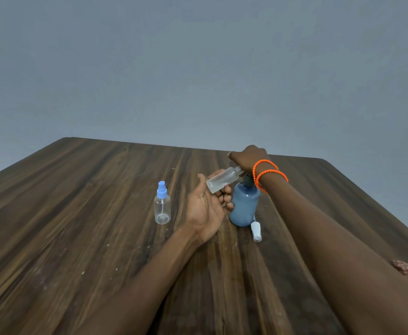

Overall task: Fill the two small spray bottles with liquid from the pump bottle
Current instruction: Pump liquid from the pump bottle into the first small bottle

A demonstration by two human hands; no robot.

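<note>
Filling an uncapped spray bottle at the pump bottle, wooden table.

Left hand (209, 206) palm-up, fingers curled round clear uncapped spray bottle (223, 179), tilted, neck toward pump. Right hand (249, 157) on top of blue pump bottle (244, 206), fingers bent over pump head; orange bead bracelets (268, 174) on wrist. White spray cap (256, 230) lies just beside pump bottle base. Second spray bottle (162, 206), blue cap on, upright, apart to the left on table (77, 213).

A dark wood-grain table (77, 213) filled the lower half of the frame; a plain grey-blue wall (198, 64) occupied the upper half, evenly lit.
</note>
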